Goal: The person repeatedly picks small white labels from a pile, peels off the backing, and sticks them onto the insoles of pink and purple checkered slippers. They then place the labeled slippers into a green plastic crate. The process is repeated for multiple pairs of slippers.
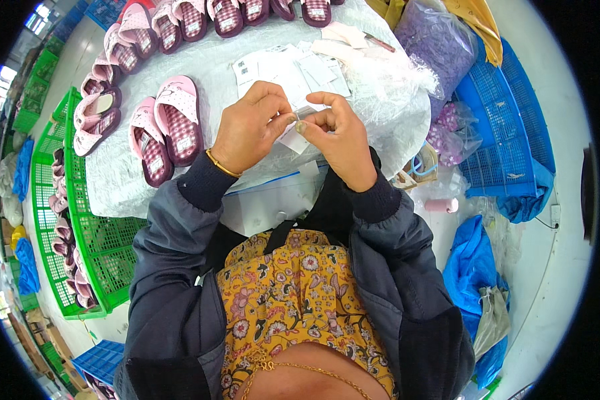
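Over the near part of the table, my left hand [252, 128] and my right hand [340, 139] are close together, thumbs and fingers pinched. Between them they hold a small white paper label [293, 141], one edge at each set of fingertips. Its face is mostly covered by my fingers. Loose white paper labels [270, 69] lie in an overlapping pile just beyond my hands. To the left of my left hand rests a pair of pink slippers [179, 100] with checked maroon insoles, toes pointing away.
More pink slippers [193, 20] line the table's far and left edges. The plastic-covered table [220, 50] also bears a craft knife [379, 42]. A green crate [100, 247] with slippers stands left. At right are a bag of purple pieces [437, 47] and blue crates [493, 133].
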Demonstrator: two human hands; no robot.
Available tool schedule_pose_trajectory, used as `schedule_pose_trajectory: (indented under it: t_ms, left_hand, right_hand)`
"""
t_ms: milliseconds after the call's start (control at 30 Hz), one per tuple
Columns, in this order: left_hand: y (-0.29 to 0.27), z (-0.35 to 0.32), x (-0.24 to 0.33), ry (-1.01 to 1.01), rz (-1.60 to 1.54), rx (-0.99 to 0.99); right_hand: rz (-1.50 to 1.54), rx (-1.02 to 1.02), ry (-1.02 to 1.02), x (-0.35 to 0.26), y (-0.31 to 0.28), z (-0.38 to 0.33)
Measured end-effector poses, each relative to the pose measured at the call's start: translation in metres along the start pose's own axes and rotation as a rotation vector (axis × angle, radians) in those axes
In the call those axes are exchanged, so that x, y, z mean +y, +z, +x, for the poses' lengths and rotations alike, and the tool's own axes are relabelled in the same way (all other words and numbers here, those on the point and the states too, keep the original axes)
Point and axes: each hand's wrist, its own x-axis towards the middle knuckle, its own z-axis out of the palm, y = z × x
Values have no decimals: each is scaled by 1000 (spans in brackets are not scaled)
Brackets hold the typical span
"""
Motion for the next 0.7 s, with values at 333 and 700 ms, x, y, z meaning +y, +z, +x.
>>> schedule_pose_trajectory:
  t_ms: [333,700]
  left_hand:
    - [0,-5,4,6,17,-7]
    - [0,-7,3,35,66,-25]
  right_hand:
    - [104,-50,49,6,0,-3]
    - [189,-96,106,12,-4,-5]
